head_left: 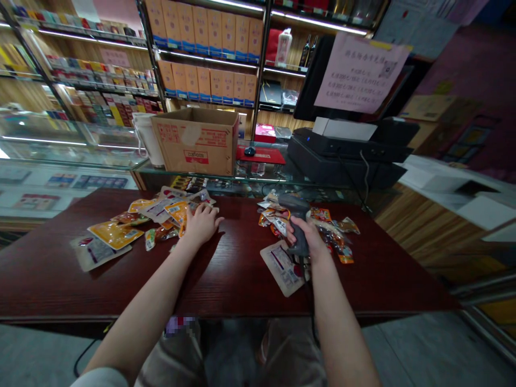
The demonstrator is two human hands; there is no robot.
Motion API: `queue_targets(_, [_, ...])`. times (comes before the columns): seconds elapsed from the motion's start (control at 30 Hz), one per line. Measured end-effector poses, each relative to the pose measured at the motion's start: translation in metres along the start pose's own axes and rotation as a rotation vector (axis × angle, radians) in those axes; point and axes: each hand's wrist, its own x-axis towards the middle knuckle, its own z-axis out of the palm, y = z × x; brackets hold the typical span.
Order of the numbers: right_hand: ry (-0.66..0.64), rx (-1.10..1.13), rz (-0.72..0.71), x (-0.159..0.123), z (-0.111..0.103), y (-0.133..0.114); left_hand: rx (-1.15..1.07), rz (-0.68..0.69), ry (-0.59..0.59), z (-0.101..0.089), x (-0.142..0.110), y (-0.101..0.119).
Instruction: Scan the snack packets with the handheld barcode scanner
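Two bare forearms reached out from the bottom of the view, above a pair of trouser legs (282, 355) under the table edge. The left hand (201, 224) lay against the left heap of snack packets (161, 215), its fingers lightly spread and slightly curled, not visibly gripping anything. The fingers of the right hand (302, 239) were closed around one handheld barcode scanner (296, 215), and its dark cord (304, 282) ran down past the wrist.

There were two heaps of sealed packets, too overlapped to count exactly. The right heap (330, 231) lay just behind the scanner, and one large packet (282, 267) sat beside the right hand. Both heaps rested on a dark red wooden tabletop (52, 274).

Beyond it stood a glass display counter (258, 180) holding one cardboard box (196, 142), one white pail (147, 140), one computer mouse (250, 151) on a red mat (266, 156), and black till equipment (346, 150). One pink paper notice (360, 72) hung above. Shelving behind held two rows of about eight orange boxes (205, 59).
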Motion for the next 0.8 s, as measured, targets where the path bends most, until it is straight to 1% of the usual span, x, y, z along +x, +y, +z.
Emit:
queue_targets(0.1, [0.106,-0.127,-0.043,0.001,-0.021,-0.019,0.035,-0.006,0.027,-0.001,-0.001,0.002])
queue_targets(0.17, [0.144,-0.19,-0.033,0.004,-0.038,-0.031,0.062,-0.004,0.065,-0.001,0.001,0.008])
queue_targets(0.2, [0.144,-0.207,-0.019,0.005,-0.047,-0.036,0.057,0.02,0.09,0.0,0.003,0.014])
queue_targets(0.23, [0.139,-0.194,-0.019,0.007,-0.056,-0.039,0.033,0.074,0.109,-0.001,0.006,0.021])
queue_targets(0.3, [0.121,-0.176,-0.012,0.01,-0.072,-0.042,-0.073,0.246,0.115,-0.002,0.015,0.043])
queue_targets(0.33, [0.125,-0.184,-0.011,0.012,-0.079,-0.042,-0.147,0.348,0.091,-0.003,0.021,0.056])
queue_targets(0.37, [0.139,-0.206,-0.013,0.014,-0.086,-0.041,-0.222,0.404,0.059,-0.004,0.028,0.069])
queue_targets(0.47, [0.241,-0.328,-0.052,0.016,-0.105,-0.039,-0.398,0.483,-0.023,-0.004,0.051,0.11])
queue_targets(0.57, [0.436,-0.427,-0.124,0.017,-0.131,-0.039,-0.483,0.491,-0.105,0.007,0.071,0.141])
queue_targets(0.63, [0.599,-0.397,-0.162,0.016,-0.153,-0.04,-0.482,0.466,-0.13,0.018,0.08,0.155])
queue_targets(0.67, [0.653,-0.365,-0.173,0.016,-0.164,-0.04,-0.481,0.455,-0.135,0.024,0.083,0.16])
queue_targets(0.73, [0.702,-0.325,-0.162,0.014,-0.185,-0.041,-0.503,0.449,-0.15,0.036,0.089,0.166])
queue_targets(0.8, [0.715,-0.28,-0.094,0.013,-0.199,-0.039,-0.551,0.45,-0.164,0.045,0.092,0.169])
